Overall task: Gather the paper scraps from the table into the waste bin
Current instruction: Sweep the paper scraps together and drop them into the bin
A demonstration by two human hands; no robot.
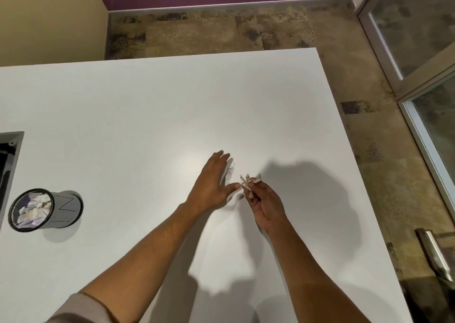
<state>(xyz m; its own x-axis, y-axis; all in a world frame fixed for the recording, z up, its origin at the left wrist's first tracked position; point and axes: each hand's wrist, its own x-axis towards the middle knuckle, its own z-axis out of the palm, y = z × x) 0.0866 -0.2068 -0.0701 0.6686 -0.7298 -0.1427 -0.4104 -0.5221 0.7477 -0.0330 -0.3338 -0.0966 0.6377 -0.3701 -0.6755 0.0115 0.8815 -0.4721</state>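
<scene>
On the white table (147,115) my left hand (211,182) lies flat with fingers spread, palm down, over a white paper scrap (229,172) that shows beside its fingers. Just to its right my right hand (264,204) pinches a small bunch of paper scraps (247,179) between its fingertips, a little above the tabletop. The waste bin (45,209), a small grey round bin with a black rim, stands far to the left near the table's left side. It holds crumpled paper.
A grey-framed rectangular opening (11,165) sits in the table at the far left. The table's right edge runs diagonally past my right arm. Beyond it are a patterned carpet floor (384,175), a metal handle (434,253) and glass door panels (418,32).
</scene>
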